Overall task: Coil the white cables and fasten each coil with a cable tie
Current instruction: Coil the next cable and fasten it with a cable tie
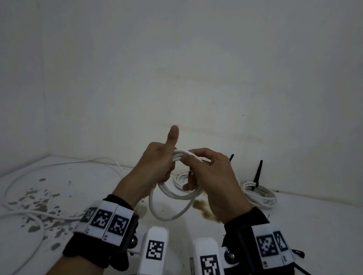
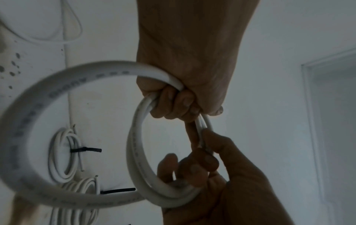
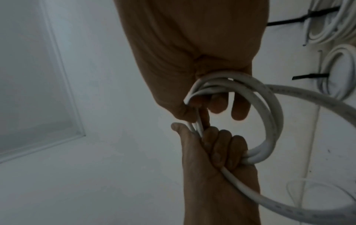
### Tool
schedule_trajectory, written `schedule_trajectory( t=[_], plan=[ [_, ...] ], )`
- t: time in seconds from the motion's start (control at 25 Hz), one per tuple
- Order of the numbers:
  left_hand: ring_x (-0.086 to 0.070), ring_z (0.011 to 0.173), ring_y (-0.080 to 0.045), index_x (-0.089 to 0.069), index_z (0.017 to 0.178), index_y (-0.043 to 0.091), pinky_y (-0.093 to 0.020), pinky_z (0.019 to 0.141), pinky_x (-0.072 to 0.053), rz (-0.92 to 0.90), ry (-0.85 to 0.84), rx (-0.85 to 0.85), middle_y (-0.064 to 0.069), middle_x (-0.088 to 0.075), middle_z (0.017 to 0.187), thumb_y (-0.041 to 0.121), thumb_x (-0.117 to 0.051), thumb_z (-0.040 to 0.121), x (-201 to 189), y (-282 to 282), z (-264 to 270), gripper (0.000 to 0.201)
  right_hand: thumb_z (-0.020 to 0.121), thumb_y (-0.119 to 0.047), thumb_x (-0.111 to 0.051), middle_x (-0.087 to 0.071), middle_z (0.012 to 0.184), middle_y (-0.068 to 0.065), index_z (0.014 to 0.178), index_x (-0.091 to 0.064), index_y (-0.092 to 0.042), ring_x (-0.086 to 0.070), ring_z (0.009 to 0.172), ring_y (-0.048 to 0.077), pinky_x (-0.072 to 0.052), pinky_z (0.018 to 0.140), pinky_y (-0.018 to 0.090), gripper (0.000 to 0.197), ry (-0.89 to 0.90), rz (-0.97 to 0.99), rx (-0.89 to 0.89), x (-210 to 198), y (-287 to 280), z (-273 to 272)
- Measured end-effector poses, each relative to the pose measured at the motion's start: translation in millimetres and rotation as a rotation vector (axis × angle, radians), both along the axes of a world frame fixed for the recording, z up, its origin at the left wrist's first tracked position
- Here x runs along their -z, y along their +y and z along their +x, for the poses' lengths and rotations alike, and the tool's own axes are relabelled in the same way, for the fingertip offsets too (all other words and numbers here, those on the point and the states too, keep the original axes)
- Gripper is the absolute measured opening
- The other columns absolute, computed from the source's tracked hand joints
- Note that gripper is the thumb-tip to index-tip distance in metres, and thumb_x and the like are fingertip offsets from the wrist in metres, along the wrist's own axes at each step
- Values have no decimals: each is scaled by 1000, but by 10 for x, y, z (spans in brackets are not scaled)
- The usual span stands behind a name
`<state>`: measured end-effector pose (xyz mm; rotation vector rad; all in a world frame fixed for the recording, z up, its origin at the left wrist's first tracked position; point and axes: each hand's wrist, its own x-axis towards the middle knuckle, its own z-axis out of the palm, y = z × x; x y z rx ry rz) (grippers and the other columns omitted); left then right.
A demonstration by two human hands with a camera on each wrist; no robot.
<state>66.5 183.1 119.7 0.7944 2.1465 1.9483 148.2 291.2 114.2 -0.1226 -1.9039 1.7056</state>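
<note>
The person holds a partly wound coil of white cable in the air above the tabletop, near the middle of the head view. The left hand grips the top of the coil, its fingers curled round the bundled turns and its thumb pointing straight up, clear of the cable. The right hand meets the same bundle from the other side: its thumb and forefinger pinch the turns just beside the left hand, while its lower fingers hang loosely curled inside the loop. One wider turn droops below the tighter ones and does not appear to touch the tabletop.

From the left hand a loose run of white cable trails off and lies in broad curves on the left of the tabletop, across a patch of dark stains.

Two finished coils lie at the back by the wall. The nearer coil is partly hidden behind the hands. The right coil lies well apart from them. Each carries a black cable tie with its tail standing upward.
</note>
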Motion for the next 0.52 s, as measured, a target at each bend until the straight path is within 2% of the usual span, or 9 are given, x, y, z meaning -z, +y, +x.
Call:
schedule_trajectory(
  t=[0.08,0.2,0.28,0.4,0.52],
  plan=[
    [-25,40,-11,-39,57,18,-27,44,-23,-16,-6,12,1,-30,47,79,-29,84,9,19,2,67,89,-7,-70,-58,60,8,91,-69,-10,-53,40,17,-52,46,30,4,30,11,69,22,-55,-21],
    [-27,41,-10,-37,57,19,-26,46,-25,-46,-6,55,3,-31,46,76,-23,87,4,10,-3,66,89,-5,-66,-66,61,9,87,-67,-16,-62,45,19,-52,43,28,10,95,153,207,59,-108,-20],
    [-28,41,-11,-39,57,18,-26,46,-25,-44,1,61,3,-32,47,75,-26,89,-5,-4,-13,66,90,-11,-67,-73,71,11,92,-68,-14,-69,59,22,-57,50,34,3,40,67,90,4,-94,22],
    [-29,40,-11,-41,59,17,-23,43,-26,-35,-3,59,3,-32,46,73,-29,90,-3,-21,-28,65,94,-19,-62,-76,92,18,103,-71,-3,-73,78,30,-61,65,43,20,-130,-205,-147,-103,-5,69],
    [-28,42,-11,-43,64,17,-24,44,-26,-101,22,147,2,-32,49,70,-33,91,31,7,-31,61,95,-15,-61,-76,89,19,104,-73,1,-73,71,23,-62,60,37,22,-121,-289,-59,-70,50,26]
  ],
)
